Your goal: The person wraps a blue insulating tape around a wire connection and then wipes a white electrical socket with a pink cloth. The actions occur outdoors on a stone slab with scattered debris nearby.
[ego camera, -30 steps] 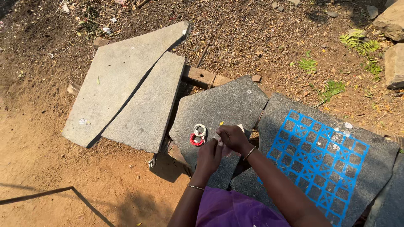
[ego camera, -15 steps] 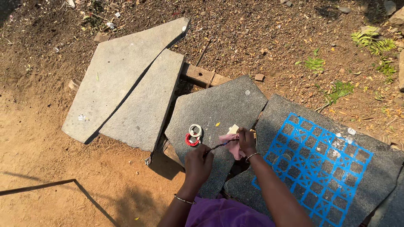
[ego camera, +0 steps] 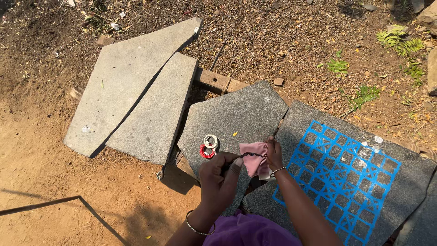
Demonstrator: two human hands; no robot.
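Hands meet just above the dark stone slab (ego camera: 236, 114), both busy with one small pink cloth pouch (ego camera: 255, 157). The right hand (ego camera: 273, 152) is closed on the pouch's upper edge, fingers pinching the fabric so it hangs free of the stone and stays steady. The left hand (ego camera: 218, 180) is curled nearly shut around a thin dark cord (ego camera: 248, 155) that runs across to the pouch; held taut like that, the cord looks like a drawstring being drawn against the right hand's grip, though that is my reading.

Just beside the left hand, on the same slab, lie a red ring (ego camera: 205, 151) and a whitish ring (ego camera: 210, 140), touching or overlapping, probably set down within easy reach. To the right, another slab carries a blue painted grid (ego camera: 337, 175), and two paler slabs (ego camera: 136, 100) lean off to the left over a wooden plank (ego camera: 218, 81).

Whether the pouch holds anything I cannot tell; its mouth is turned away and the fingers cover it. A pale scrap shows under the right wrist, too small to identify. The cord's end vanishes inside the left fist, and the rings could be bangles or tape rolls.
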